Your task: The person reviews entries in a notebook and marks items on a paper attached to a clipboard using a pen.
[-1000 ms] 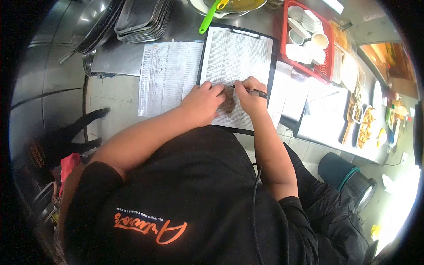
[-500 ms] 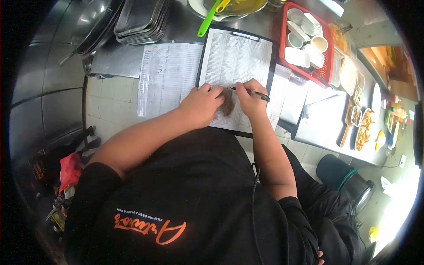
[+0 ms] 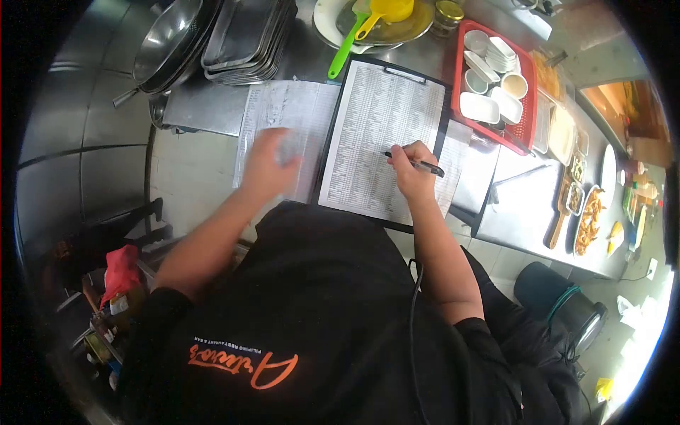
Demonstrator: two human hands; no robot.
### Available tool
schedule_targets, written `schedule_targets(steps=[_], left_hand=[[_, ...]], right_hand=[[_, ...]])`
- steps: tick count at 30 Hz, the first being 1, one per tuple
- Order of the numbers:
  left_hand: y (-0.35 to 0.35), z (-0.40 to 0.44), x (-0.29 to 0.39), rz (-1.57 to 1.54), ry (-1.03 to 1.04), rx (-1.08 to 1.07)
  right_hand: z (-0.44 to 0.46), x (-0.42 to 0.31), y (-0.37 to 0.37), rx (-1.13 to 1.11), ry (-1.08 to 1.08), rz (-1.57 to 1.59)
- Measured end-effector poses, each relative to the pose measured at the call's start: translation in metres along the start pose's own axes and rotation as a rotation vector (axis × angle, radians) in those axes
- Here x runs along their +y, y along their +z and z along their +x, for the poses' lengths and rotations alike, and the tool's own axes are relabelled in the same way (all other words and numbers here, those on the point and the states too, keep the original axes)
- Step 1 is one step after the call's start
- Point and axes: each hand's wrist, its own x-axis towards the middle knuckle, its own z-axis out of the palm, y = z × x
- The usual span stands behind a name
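A black clipboard [image 3: 448, 106] holds a printed list [image 3: 368, 120] under its metal clip. Over the right part of the list, my right hand [image 3: 414, 168] is closed around a black pen [image 3: 429, 167], its tip near the paper. My left hand [image 3: 269, 166] is over the handwritten sheet [image 3: 301, 117] to the left of the clipboard. It is blurred, with thumb and fingers apart, and nothing shows in it. Whether it touches the sheet I cannot tell.
Metal trays [image 3: 244, 42] and a pan [image 3: 170, 42] stand back left. Behind the clipboard is a bowl [image 3: 333, 21] with green and yellow utensils. A red basket [image 3: 528, 120] of white dishes stands right, with a food platter [image 3: 588, 219] beyond.
My left hand has lifted off the clipboard list and moved left over the handwritten sheet. My right hand still holds the pen. The view has shifted slightly.
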Motion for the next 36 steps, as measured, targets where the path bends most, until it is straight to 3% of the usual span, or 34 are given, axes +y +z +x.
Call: schedule_targets(steps=[1, 3, 6, 10, 14, 16, 20, 24, 27, 30, 36], left_hand=[[-0.008, -0.002, -0.027, 0.023, -0.084, 0.128], [-0.008, -0.009, -0.102, 0.030, -0.455, 0.235], [-0.059, -0.006, -0.077, -0.405, -0.893, -0.242], [-0.062, -0.026, -0.117, -0.731, -0.941, -0.446], [-0.057, -0.040, -0.137, -0.887, -0.754, -0.450], [-0.052, -0.040, -0.142, -0.935, -0.725, -0.444], [-0.067, -0.032, -0.129, -0.846, -0.811, -0.565], [-0.069, -0.028, -0.136, -0.821, -0.690, -0.660], [-0.073, -0.025, -0.129, -0.770, -0.573, -0.633], [-0.060, -0.029, -0.136, -0.580, -0.384, -0.518], [-0.060, -0.033, -0.128, -0.448, -0.400, -0.442]], right_hand=[[0.000, 0.003, 0.000, 0.003, -0.007, 0.006], [0.000, 0.003, 0.001, 0.019, -0.003, 0.034], [0.000, 0.006, 0.004, 0.052, 0.004, 0.071], [0.002, 0.012, 0.003, 0.074, -0.195, 0.020], [-0.004, -0.024, 0.018, 0.168, 0.102, 0.053], [-0.011, -0.050, 0.038, 0.178, 0.150, 0.158], [-0.034, -0.073, 0.084, -0.212, 0.075, 0.066], [-0.056, -0.085, 0.142, -0.349, 0.247, 0.087], [-0.073, -0.088, 0.182, -0.284, 0.338, 0.194], [-0.078, -0.082, 0.193, -0.342, 0.378, -0.085], [-0.079, -0.074, 0.199, -0.211, 0.351, -0.167]])
